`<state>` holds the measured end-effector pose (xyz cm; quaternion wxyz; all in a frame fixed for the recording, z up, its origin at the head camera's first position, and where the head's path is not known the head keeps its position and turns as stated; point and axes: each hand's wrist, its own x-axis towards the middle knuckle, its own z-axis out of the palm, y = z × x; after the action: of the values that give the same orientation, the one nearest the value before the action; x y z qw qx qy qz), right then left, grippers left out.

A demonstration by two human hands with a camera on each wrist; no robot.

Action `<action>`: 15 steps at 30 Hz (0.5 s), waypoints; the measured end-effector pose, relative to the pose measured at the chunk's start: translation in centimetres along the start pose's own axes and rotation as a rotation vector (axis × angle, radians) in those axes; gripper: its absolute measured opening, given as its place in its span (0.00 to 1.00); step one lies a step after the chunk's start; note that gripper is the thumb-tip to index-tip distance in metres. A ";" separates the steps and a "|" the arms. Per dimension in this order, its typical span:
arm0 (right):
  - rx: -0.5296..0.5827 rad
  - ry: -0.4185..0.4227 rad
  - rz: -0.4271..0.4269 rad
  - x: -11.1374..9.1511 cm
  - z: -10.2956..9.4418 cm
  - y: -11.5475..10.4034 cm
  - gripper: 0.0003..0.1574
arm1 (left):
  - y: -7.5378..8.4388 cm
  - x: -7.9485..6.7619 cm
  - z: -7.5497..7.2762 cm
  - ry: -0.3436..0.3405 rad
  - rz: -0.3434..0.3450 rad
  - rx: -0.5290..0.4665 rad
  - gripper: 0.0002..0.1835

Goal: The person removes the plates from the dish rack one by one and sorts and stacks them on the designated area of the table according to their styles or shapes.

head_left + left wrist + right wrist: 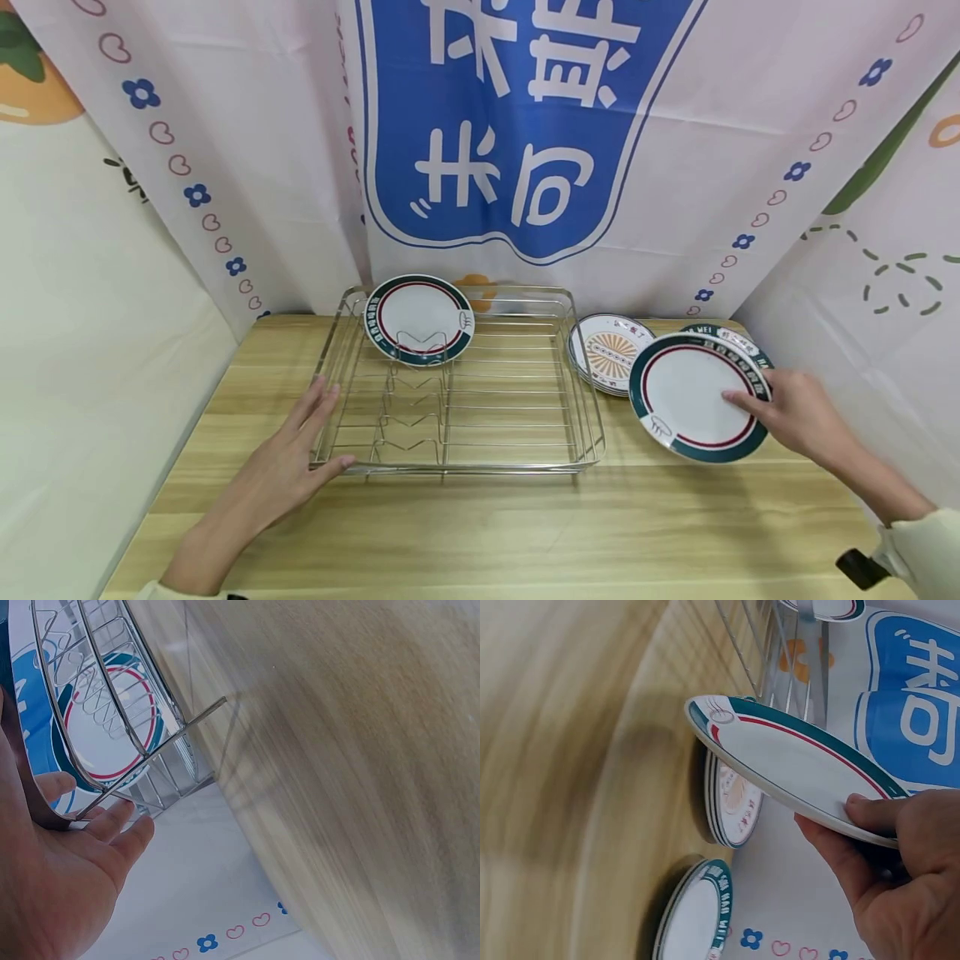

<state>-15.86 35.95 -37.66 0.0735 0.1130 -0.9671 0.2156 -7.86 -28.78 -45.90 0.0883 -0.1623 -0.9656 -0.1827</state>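
Note:
My right hand (806, 417) pinches the edge of a white plate (697, 400) with a green rim and red ring, thumb on its face and fingers beneath. The right wrist view shows this plate (795, 761) raised and tilted above the table. At the front left corner of a wire dish rack (510, 468), my left hand (281, 471) rests with its fingers extended along the side and its thumb by the front rail. A matching green-rimmed plate (420, 317) leans upright in the back left of the rack, in the wire dividers (416, 421).
Right of the rack lies a stack of plates with an orange sunburst pattern (609, 354). More green-rimmed plates (697, 911) lie beside it, partly hidden in the head view by the held plate. A printed curtain (300, 167) hangs behind the wooden table (525, 533).

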 end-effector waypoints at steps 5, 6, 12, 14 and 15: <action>0.039 -0.114 0.075 -0.7 1.3 0.1 0.17 | 0.1 0.1 0.1 0.006 0.001 0.001 0.52; 0.040 -0.129 0.081 -0.7 1.6 0.2 0.17 | 0.1 0.1 0.0 0.008 0.001 0.002 0.52; 0.088 -0.233 0.095 -1.1 3.2 0.7 0.16 | 0.1 0.0 0.1 0.007 -0.007 0.004 0.52; 0.128 -0.273 0.119 -1.2 3.7 0.8 0.16 | 0.0 -0.1 0.1 0.005 -0.009 0.003 0.52; 0.154 -0.292 0.134 -1.2 3.9 0.8 0.16 | 0.0 -0.1 0.1 0.005 -0.011 0.002 0.52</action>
<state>-15.25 35.23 -41.75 -0.0910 0.0838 -0.9535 0.2749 -7.80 -28.74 -45.99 0.0899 -0.1566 -0.9665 -0.1824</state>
